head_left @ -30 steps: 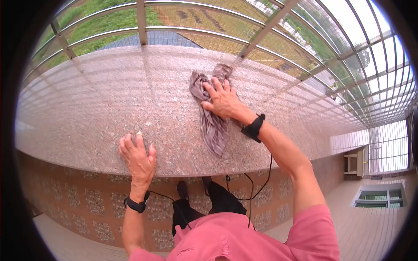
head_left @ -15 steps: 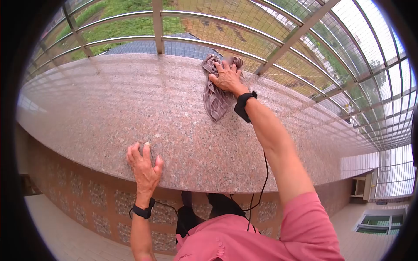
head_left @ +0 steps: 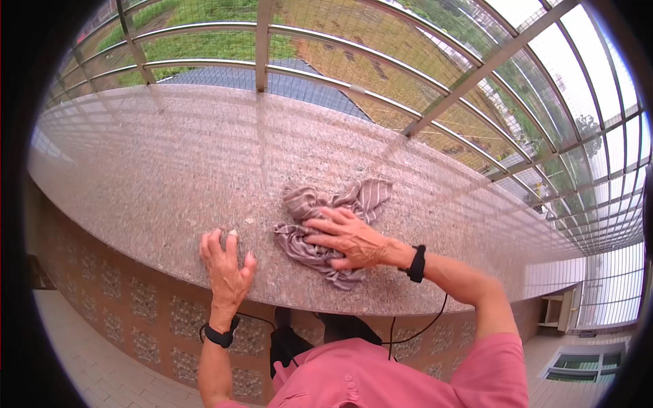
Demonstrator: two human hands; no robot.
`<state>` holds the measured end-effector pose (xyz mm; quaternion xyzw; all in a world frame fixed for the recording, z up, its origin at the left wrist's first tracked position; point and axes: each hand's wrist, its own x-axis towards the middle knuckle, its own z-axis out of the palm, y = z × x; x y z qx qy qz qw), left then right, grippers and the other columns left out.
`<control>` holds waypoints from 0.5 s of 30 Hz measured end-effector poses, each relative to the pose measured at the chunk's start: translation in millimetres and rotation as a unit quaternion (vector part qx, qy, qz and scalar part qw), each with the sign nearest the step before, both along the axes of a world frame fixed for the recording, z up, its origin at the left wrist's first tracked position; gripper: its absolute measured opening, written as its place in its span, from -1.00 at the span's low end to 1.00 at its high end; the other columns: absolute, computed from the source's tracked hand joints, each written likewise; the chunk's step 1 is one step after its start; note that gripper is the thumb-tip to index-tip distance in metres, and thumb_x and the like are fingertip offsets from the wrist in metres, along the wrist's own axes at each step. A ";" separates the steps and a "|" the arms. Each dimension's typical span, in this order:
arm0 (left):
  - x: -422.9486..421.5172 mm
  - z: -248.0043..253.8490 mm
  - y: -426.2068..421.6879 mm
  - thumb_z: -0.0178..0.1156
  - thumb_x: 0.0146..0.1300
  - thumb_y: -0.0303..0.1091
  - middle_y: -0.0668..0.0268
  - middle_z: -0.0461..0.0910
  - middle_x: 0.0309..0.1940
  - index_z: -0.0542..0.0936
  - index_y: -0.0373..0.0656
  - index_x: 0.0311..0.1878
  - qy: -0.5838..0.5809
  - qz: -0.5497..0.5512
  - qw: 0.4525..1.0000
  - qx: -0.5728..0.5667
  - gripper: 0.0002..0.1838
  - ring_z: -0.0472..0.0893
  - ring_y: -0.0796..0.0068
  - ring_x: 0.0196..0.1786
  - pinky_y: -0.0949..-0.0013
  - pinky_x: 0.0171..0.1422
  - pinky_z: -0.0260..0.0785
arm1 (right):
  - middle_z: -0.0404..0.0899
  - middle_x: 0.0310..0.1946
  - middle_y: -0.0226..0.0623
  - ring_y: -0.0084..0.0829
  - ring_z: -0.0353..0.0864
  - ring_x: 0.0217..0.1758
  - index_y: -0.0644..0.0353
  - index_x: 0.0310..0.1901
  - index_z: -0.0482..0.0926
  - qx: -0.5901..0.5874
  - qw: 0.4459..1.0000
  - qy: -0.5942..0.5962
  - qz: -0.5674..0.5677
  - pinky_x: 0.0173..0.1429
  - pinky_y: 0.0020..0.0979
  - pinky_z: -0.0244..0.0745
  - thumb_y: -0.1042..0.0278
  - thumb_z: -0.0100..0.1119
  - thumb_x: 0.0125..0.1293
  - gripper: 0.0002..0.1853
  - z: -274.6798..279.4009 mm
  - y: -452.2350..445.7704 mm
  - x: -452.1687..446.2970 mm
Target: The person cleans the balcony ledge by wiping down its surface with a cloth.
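Observation:
A crumpled mauve-brown striped cloth (head_left: 371, 197) lies bunched on a speckled pinkish granite slab (head_left: 170, 170). My right hand (head_left: 350, 239) presses on it from above, fingers slightly bent and gripping its folds. Parts of the cloth stick out beyond the fingertips and below the palm. To the left, near the slab's front edge, my left hand (head_left: 228, 268) rests on the stone, holding nothing, its fingers apart and a little curled. Both wrists wear black bands.
A metal railing with wire mesh (head_left: 262, 47) runs along the slab's far edge and curves round on the right. Below the front edge stands a brown wall with pebbled panels (head_left: 143, 299). Black cables (head_left: 435, 326) hang near my body.
My right hand has drawn the cloth from the railing side toward me and slightly left, and the cloth has spread wider. My left hand stays in about the same place.

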<state>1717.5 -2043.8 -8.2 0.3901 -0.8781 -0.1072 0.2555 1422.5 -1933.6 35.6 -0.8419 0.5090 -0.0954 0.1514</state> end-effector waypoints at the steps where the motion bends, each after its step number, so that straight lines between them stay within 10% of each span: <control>1: -0.1 1.0 0.4 0.27 0.07 -0.25 -0.09 0.29 0.18 0.45 -0.28 0.14 0.001 -0.001 1.000 0.002 -0.44 0.22 -0.22 0.30 -0.23 0.40 0.07 | 0.18 0.45 -0.17 -0.09 0.04 0.57 0.01 0.30 0.42 0.000 1.000 -0.001 0.001 0.48 0.13 0.10 0.17 0.26 0.07 -0.32 -1.6 -8.8 -9.2; 15: -1.4 3.5 -0.9 0.27 0.02 -0.22 -0.09 0.30 0.15 0.46 -0.29 0.12 -0.011 0.015 1.000 0.004 -0.42 0.26 -0.21 0.29 -0.20 0.38 0.09 | 0.22 0.42 -0.11 0.16 0.14 0.48 -0.18 0.30 0.43 -0.087 0.969 0.015 -0.231 0.48 0.11 0.07 -0.02 0.14 0.19 -0.41 -18.0 -216.5 -105.8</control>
